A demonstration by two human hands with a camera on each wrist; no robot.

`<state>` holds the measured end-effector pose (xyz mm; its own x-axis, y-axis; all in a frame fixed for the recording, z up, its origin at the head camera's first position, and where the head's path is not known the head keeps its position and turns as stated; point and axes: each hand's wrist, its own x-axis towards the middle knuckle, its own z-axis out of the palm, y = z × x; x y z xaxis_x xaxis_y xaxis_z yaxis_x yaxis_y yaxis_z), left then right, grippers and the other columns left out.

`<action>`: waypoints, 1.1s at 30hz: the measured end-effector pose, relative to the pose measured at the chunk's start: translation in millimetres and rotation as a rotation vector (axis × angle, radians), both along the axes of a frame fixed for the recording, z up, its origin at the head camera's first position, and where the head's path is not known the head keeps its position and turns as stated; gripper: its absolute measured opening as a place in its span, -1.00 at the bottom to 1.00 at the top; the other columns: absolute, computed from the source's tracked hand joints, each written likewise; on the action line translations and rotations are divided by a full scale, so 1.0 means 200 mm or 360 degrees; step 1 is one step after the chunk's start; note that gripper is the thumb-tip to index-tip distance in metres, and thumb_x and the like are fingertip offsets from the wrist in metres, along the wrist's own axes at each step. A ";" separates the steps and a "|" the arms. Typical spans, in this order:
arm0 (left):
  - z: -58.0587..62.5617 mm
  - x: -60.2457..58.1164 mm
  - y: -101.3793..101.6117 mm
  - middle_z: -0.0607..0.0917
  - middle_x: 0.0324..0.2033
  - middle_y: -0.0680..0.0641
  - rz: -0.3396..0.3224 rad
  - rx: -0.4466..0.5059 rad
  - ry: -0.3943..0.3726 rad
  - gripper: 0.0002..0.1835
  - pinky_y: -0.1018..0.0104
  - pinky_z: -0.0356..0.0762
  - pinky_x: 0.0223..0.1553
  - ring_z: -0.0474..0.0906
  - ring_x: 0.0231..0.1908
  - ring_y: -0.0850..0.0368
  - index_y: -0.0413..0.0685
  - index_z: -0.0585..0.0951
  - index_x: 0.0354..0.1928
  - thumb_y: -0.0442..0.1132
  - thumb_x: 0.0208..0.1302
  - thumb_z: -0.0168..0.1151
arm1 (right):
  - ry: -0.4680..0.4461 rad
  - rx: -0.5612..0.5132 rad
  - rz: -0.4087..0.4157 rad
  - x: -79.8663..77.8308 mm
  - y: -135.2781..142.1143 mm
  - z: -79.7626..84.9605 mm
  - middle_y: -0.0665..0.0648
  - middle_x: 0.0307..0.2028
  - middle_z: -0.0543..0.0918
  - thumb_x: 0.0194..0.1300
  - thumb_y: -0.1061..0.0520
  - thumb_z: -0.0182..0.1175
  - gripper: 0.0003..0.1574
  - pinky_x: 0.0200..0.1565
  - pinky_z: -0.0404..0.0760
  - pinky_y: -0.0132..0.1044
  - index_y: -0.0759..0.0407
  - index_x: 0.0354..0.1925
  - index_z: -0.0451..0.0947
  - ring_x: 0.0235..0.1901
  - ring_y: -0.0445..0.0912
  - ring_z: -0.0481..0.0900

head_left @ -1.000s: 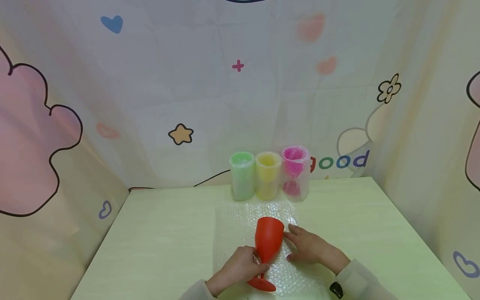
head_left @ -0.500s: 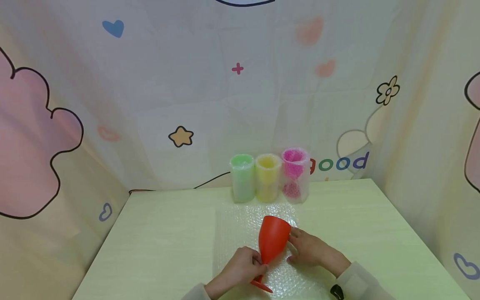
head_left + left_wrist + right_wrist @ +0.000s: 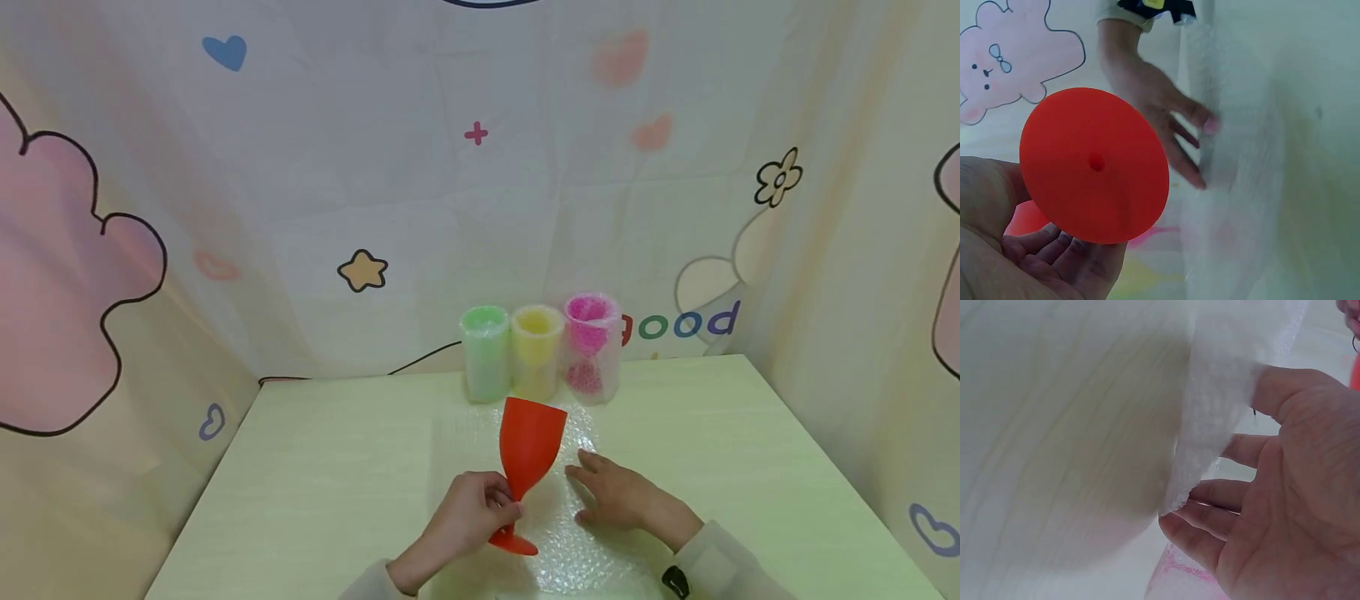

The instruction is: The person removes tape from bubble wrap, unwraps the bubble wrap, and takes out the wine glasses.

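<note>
A red plastic goblet (image 3: 531, 446) is held up over the bubble wrap, bowl uppermost and tilted slightly to the right. My left hand (image 3: 467, 510) grips it by the stem, thumb across the front. From the left wrist the goblet's round foot (image 3: 1088, 200) faces the camera and covers much of the stem and bowl. Under it a sheet of clear bubble wrap (image 3: 562, 546) lies on the table. My right hand (image 3: 626, 498) rests at the sheet's right side, fingers loosely spread. In the right wrist view its fingertips lie right at the edge of the wrap (image 3: 1207, 431).
Behind the sheet stand three goblets in bubble wrap: a green one (image 3: 486, 358), a yellow one (image 3: 536, 358) and a pink one (image 3: 588, 329). They are close to the printed curtain (image 3: 420, 183) at the back edge of the pale table (image 3: 322, 475).
My left hand has lifted the goblet up and leftward, away from my right hand's fingertips, and it stands more upright. My right hand has stayed nearly in place.
</note>
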<state>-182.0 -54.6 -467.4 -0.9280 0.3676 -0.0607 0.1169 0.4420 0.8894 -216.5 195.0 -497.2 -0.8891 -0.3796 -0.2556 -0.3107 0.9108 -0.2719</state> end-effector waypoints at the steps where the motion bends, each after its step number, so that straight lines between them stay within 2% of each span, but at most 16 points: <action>1: 0.02 0.00 -0.02 0.66 -0.55 0.04 0.0008 0.0014 -0.0003 -0.86 0.40 0.55 -0.53 0.53 -0.60 0.22 -0.09 0.60 -0.39 -0.19 0.08 0.35 | -0.0014 0.0001 -0.0006 0.00 0.00 0.00 0.18 0.39 0.21 0.06 -0.16 0.32 -0.14 0.26 0.33 0.12 0.00 0.30 0.31 0.38 0.14 0.17; 4: 0.07 -0.03 -0.06 0.66 -0.52 0.02 0.0036 0.0041 0.0007 -0.83 0.38 0.57 -0.48 0.56 -0.56 0.19 -0.09 0.59 -0.37 -0.16 0.09 0.35 | -0.0041 0.0000 -0.0005 0.00 0.00 0.01 0.18 0.40 0.19 0.07 -0.16 0.30 -0.14 0.28 0.30 0.12 0.00 0.31 0.29 0.39 0.14 0.14; 10: 0.11 -0.09 -0.16 0.67 -0.49 -0.03 0.0082 0.0062 0.0133 -0.78 0.37 0.60 -0.44 0.59 -0.52 0.18 -0.10 0.58 -0.34 -0.12 0.10 0.34 | -0.0047 -0.0013 0.0020 0.00 0.01 0.01 0.21 0.41 0.16 0.09 -0.16 0.30 -0.13 0.32 0.26 0.09 0.01 0.32 0.27 0.40 0.15 0.12; 20: 0.18 -0.20 -0.27 0.68 -0.41 -0.06 0.0250 0.0092 0.0249 -0.85 0.30 0.65 -0.33 0.61 -0.43 0.15 -0.07 0.60 -0.30 -0.18 0.13 0.31 | -0.0019 -0.0050 0.0043 0.01 0.02 0.01 0.23 0.41 0.13 0.10 -0.17 0.28 -0.12 0.32 0.25 0.09 0.02 0.33 0.26 0.40 0.16 0.11; 23: 0.20 -0.25 -0.31 0.69 -0.40 -0.06 0.0311 0.0151 0.0225 -0.87 0.26 0.66 -0.29 0.62 -0.41 0.14 -0.06 0.61 -0.29 -0.22 0.11 0.32 | -0.0019 -0.0058 0.0046 0.01 0.02 0.00 0.24 0.41 0.13 0.10 -0.18 0.28 -0.12 0.32 0.24 0.11 0.02 0.33 0.26 0.40 0.17 0.11; 27: 0.19 -0.31 -0.35 0.70 -0.36 -0.05 0.0375 0.0246 0.0134 -0.83 0.22 0.66 -0.22 0.64 -0.35 0.13 -0.06 0.62 -0.24 -0.25 0.10 0.33 | -0.0018 -0.0071 0.0052 0.01 0.02 0.00 0.24 0.41 0.14 0.10 -0.17 0.28 -0.12 0.31 0.25 0.13 0.02 0.33 0.26 0.39 0.18 0.12; 33: 0.16 -0.42 -0.41 0.70 -0.33 -0.04 0.0501 0.0251 0.0122 -0.79 0.20 0.60 -0.15 0.62 -0.28 0.11 -0.03 0.62 -0.20 -0.23 0.09 0.34 | 0.0013 -0.0054 0.0060 0.03 0.02 0.01 0.23 0.40 0.17 0.10 -0.16 0.29 -0.14 0.30 0.27 0.11 0.02 0.31 0.28 0.39 0.17 0.13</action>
<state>-265.3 -136.9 -435.8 -0.9969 0.0622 0.0479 0.0656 0.3252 0.9434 -210.5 199.7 -495.7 -0.8759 -0.4214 -0.2349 -0.3471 0.8887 -0.2997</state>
